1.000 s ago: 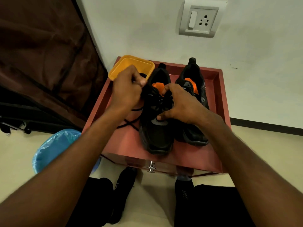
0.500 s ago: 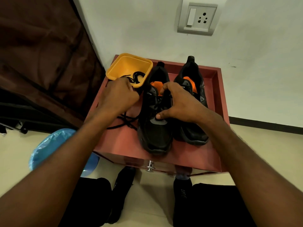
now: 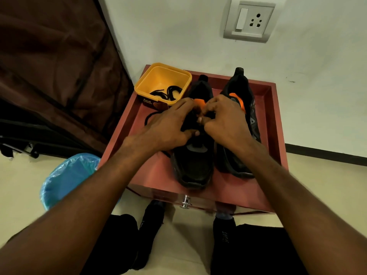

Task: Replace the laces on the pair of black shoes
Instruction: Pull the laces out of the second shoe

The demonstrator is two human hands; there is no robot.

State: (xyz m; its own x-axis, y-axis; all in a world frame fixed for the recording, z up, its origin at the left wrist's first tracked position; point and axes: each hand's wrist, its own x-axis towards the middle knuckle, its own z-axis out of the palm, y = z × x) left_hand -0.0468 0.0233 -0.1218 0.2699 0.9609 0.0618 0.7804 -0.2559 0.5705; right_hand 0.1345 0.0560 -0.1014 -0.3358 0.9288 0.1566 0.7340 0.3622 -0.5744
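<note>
Two black shoes with orange tongues stand side by side on a red-brown low table (image 3: 266, 187). Both hands work over the lacing of the left shoe (image 3: 192, 167). My left hand (image 3: 168, 126) lies across its upper, fingers reaching to the tongue and thumb down on the lower eyelets; what it holds is hidden. My right hand (image 3: 224, 120) has its fingers curled and pinches the black lace at the shoe's middle. The right shoe (image 3: 238, 159) is partly behind my right wrist. A loose black lace (image 3: 148, 118) trails left on the table.
A yellow tub (image 3: 158, 76) at the table's back left corner holds a coiled black lace (image 3: 171, 92). A blue-lined bin (image 3: 67, 177) stands on the floor to the left, next to dark luggage. A white wall with a socket is behind. My feet are under the table front.
My left hand has come back from the left side of the table onto the left shoe's lacing. My right hand shifted from holding the shoe to pinching at its middle.
</note>
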